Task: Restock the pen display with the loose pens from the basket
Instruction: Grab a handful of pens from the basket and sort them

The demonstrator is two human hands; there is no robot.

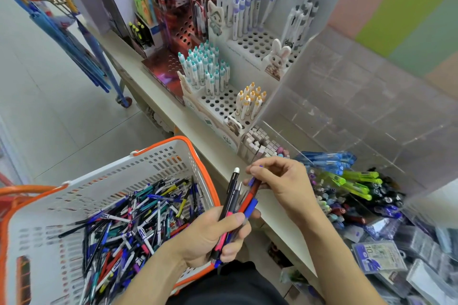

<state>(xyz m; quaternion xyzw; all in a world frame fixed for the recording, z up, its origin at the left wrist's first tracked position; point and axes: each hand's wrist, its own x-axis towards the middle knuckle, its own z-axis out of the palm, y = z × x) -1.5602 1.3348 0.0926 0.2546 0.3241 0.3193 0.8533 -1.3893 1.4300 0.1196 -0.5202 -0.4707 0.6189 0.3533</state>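
Left hand grips a bunch of pens above the basket; right hand pinches one.

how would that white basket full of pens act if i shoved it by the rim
Probably heavy and slow to start: the basket is heaped with loose pens. Its slotted plastic walls may flex. The pens lie crisscrossed and unbound, so they would likely shift and rattle.

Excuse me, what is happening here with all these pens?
A person is sorting pens at a shop shelf. The left hand grips a small bunch of pens taken over the white basket with orange rim, which is full of loose pens. The right hand pinches one blue-tipped pen from that bunch. The clear pen display stands just behind.
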